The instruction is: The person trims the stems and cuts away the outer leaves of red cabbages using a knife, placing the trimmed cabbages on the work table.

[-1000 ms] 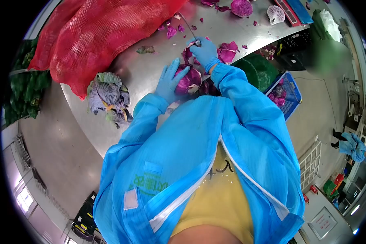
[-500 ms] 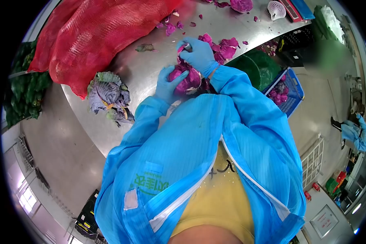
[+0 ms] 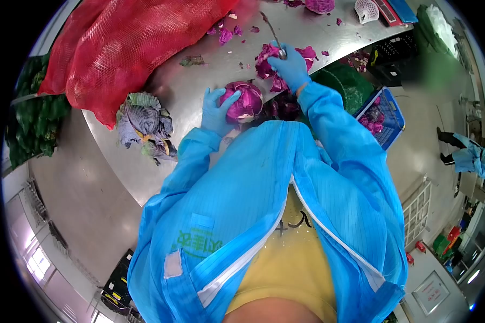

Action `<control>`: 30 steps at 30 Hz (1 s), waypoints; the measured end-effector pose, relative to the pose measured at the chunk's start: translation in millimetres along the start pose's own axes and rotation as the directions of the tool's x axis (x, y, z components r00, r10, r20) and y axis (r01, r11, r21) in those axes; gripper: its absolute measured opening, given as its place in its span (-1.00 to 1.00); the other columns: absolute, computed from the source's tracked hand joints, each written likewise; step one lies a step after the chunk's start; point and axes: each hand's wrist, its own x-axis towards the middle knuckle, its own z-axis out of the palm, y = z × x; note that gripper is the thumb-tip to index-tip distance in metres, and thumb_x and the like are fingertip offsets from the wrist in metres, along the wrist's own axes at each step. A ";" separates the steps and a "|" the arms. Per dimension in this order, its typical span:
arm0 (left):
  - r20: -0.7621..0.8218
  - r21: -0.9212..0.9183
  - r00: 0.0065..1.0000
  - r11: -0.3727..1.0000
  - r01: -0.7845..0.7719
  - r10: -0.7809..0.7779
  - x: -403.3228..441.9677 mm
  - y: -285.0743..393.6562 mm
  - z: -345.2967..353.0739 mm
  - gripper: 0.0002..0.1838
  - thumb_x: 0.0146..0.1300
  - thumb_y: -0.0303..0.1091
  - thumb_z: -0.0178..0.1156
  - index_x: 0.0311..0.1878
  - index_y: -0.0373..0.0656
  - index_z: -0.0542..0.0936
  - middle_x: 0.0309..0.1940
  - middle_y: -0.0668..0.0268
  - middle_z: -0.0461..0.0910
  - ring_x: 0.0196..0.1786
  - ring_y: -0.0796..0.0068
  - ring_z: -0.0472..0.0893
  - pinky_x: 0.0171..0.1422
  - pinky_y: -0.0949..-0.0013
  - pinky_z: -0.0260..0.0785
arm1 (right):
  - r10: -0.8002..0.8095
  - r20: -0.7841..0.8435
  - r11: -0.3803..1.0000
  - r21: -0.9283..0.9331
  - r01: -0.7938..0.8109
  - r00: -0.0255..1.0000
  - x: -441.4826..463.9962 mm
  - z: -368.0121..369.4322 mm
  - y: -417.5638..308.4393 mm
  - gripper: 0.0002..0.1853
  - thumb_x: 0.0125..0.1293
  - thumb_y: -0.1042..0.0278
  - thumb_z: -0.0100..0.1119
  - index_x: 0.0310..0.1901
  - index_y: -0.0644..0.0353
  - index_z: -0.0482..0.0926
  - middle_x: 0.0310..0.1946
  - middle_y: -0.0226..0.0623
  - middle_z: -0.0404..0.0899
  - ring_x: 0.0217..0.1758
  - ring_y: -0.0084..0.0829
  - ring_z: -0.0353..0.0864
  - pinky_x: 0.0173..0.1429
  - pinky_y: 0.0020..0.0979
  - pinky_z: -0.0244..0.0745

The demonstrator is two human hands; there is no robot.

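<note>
The blue-gloved left hand (image 3: 215, 114) is wrapping its fingers around a round purple cabbage (image 3: 246, 102) on the shiny metal tabletop (image 3: 194, 83); the blue-gloved right hand's (image 3: 292, 69) fingers are gripping a thin metal knife (image 3: 270, 30), its blade extending beyond them.

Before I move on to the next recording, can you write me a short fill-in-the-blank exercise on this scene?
1. The left hand has its fingers on a round purple ____.
2. The right hand grips a thin-bladed ____.
3. The large mesh sack on the metal table is coloured ____.
4. The crate holding purple pieces is coloured ____.

Missing words: cabbage; knife; red; blue.
</note>
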 end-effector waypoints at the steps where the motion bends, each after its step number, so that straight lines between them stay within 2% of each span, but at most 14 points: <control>1: -0.037 -0.041 0.999 0.999 0.002 -0.004 -0.7 -0.4 0.8 -0.04 -0.54 -0.11 0.53 0.17 0.28 0.44 0.02 0.16 0.25 0.13 0.08 0.30 0.35 -0.18 0.07 | -0.002 0.009 1.000 -0.006 0.002 1.000 -7.6 0.5 8.9 -0.53 0.03 0.20 0.28 0.02 0.15 0.52 -0.30 -0.26 0.61 -0.29 -0.43 0.60 -0.16 -0.39 0.47; 3: -0.077 -0.032 0.997 0.999 -0.016 0.013 -4.8 -2.8 1.9 -0.02 -0.56 -0.13 0.53 0.18 0.24 0.43 0.04 0.16 0.25 0.12 0.05 0.31 0.32 -0.05 0.16 | -0.021 0.018 0.987 0.157 0.018 1.000 -32.9 5.4 26.0 -0.37 0.03 0.23 0.36 0.16 0.20 0.40 -0.20 -0.31 0.59 -0.20 -0.51 0.57 -0.07 -0.47 0.46; 5: -0.077 -0.102 0.997 0.995 -0.009 0.001 -9.4 -9.8 6.5 -0.02 -0.54 -0.16 0.54 0.19 0.20 0.40 0.06 0.15 0.26 0.11 0.06 0.32 0.26 0.07 0.24 | -0.052 0.220 0.866 0.496 -0.066 0.974 -48.1 19.1 39.2 -0.32 0.01 0.24 0.43 0.18 0.19 0.39 -0.12 -0.36 0.54 -0.12 -0.54 0.52 0.01 -0.52 0.43; 6: -0.072 -0.103 0.997 0.995 -0.011 0.004 -7.5 -7.1 3.9 -0.02 -0.54 -0.16 0.54 0.19 0.20 0.40 0.06 0.15 0.26 0.11 0.06 0.32 0.26 0.07 0.24 | 0.043 0.359 0.915 0.360 -0.181 0.932 -56.0 14.7 25.8 -0.28 -0.02 0.20 0.46 0.19 0.21 0.38 -0.06 -0.32 0.51 -0.08 -0.50 0.51 0.09 -0.48 0.39; 7: -0.082 -0.110 0.997 0.994 0.006 -0.015 -4.6 -3.8 2.5 -0.02 -0.52 -0.18 0.54 0.20 0.19 0.39 0.06 0.14 0.26 0.11 0.06 0.33 0.23 0.11 0.26 | -0.007 0.425 0.876 0.439 -0.199 0.905 -56.0 25.3 41.5 -0.27 -0.04 0.18 0.47 0.19 0.20 0.39 -0.01 -0.30 0.49 -0.03 -0.47 0.50 0.17 -0.41 0.35; 9: -0.092 -0.117 0.995 0.993 0.024 -0.035 2.0 1.2 -1.1 -0.02 -0.49 -0.20 0.55 0.20 0.17 0.37 0.07 0.14 0.26 0.10 0.06 0.34 0.20 0.15 0.29 | -0.068 0.449 0.964 0.260 -0.058 0.891 -59.3 24.1 38.2 -0.29 -0.04 0.20 0.47 0.18 0.20 0.40 0.02 -0.28 0.49 0.02 -0.44 0.49 0.22 -0.38 0.33; 10: -0.072 -0.132 0.997 0.991 0.027 -0.037 4.6 2.4 -4.2 -0.03 -0.47 -0.22 0.54 0.21 0.17 0.36 0.08 0.13 0.26 0.10 0.05 0.35 0.19 0.16 0.30 | 0.024 0.512 0.903 0.357 -0.239 0.859 -59.0 24.7 39.2 -0.30 -0.02 0.20 0.46 0.18 0.19 0.41 0.04 -0.26 0.48 0.07 -0.44 0.47 0.22 -0.41 0.34; 13: -0.033 -0.139 0.998 0.989 0.040 -0.045 7.7 3.1 -7.2 -0.05 -0.42 -0.25 0.54 0.21 0.15 0.35 0.11 0.11 0.25 0.12 0.03 0.37 0.18 0.16 0.33 | 0.001 0.543 0.916 0.335 -0.219 0.839 -50.3 20.5 40.5 -0.33 0.01 0.19 0.44 0.18 0.19 0.42 0.05 -0.26 0.49 0.10 -0.45 0.46 0.21 -0.43 0.35; 18: 0.034 -0.228 0.987 0.961 0.158 -0.155 5.4 3.3 -4.2 -0.04 -0.38 -0.24 0.54 0.24 0.10 0.32 0.19 0.04 0.22 0.18 -0.02 0.38 0.22 0.16 0.35 | -0.046 0.493 0.937 0.323 -0.134 0.869 -51.9 20.4 45.6 -0.40 0.07 0.18 0.40 0.15 0.18 0.45 -0.01 -0.28 0.54 0.06 -0.45 0.49 0.16 -0.43 0.39; 21: 0.074 -0.246 0.986 0.955 0.166 -0.152 11.3 4.2 -9.9 0.02 -0.39 -0.26 0.57 0.28 0.03 0.27 0.26 0.03 0.18 0.28 -0.02 0.29 0.34 0.15 0.25 | 0.013 0.511 0.917 0.337 -0.215 0.860 -50.8 22.4 47.4 -0.46 0.10 0.18 0.36 0.11 0.21 0.48 -0.05 -0.30 0.57 -0.01 -0.48 0.53 0.08 -0.42 0.44; 23: 0.121 -0.263 0.975 0.941 0.214 -0.188 17.4 7.9 -13.6 0.07 -0.39 -0.31 0.56 0.32 0.02 0.22 0.31 0.06 0.14 0.31 0.02 0.26 0.37 0.18 0.21 | -0.053 0.356 0.969 0.243 -0.038 0.933 -54.4 23.2 37.5 -0.55 0.15 0.18 0.30 0.03 0.20 0.51 -0.13 -0.28 0.61 -0.11 -0.45 0.59 -0.03 -0.42 0.48; 24: 0.121 -0.264 0.975 0.940 0.214 -0.188 19.6 8.6 -14.2 0.07 -0.39 -0.31 0.56 0.32 0.02 0.22 0.31 0.06 0.14 0.31 0.02 0.26 0.37 0.18 0.21 | -0.052 0.356 0.969 0.243 -0.039 0.933 -54.6 24.7 35.5 -0.55 0.15 0.18 0.30 0.03 0.20 0.51 -0.13 -0.28 0.61 -0.11 -0.45 0.59 -0.03 -0.42 0.48; 26: 0.184 -0.288 0.947 0.906 0.309 -0.265 24.3 6.7 -13.6 0.12 -0.42 -0.34 0.56 0.35 0.02 0.19 0.32 0.09 0.15 0.34 0.06 0.23 0.40 0.20 0.18 | -0.155 0.203 0.987 -0.002 0.158 0.967 -52.3 29.8 32.5 -0.64 0.19 0.17 0.23 -0.04 0.19 0.53 -0.23 -0.22 0.64 -0.20 -0.39 0.64 -0.11 -0.41 0.51; 30: 0.178 -0.332 0.941 0.883 0.333 -0.288 26.2 1.7 -11.8 0.11 -0.42 -0.35 0.55 0.34 0.02 0.20 0.31 0.10 0.15 0.35 0.07 0.22 0.40 0.20 0.16 | -0.217 0.112 0.975 -0.030 0.222 0.970 -45.7 41.9 33.8 -0.71 0.20 0.19 0.19 -0.10 0.14 0.55 -0.33 -0.17 0.63 -0.29 -0.28 0.66 -0.17 -0.36 0.53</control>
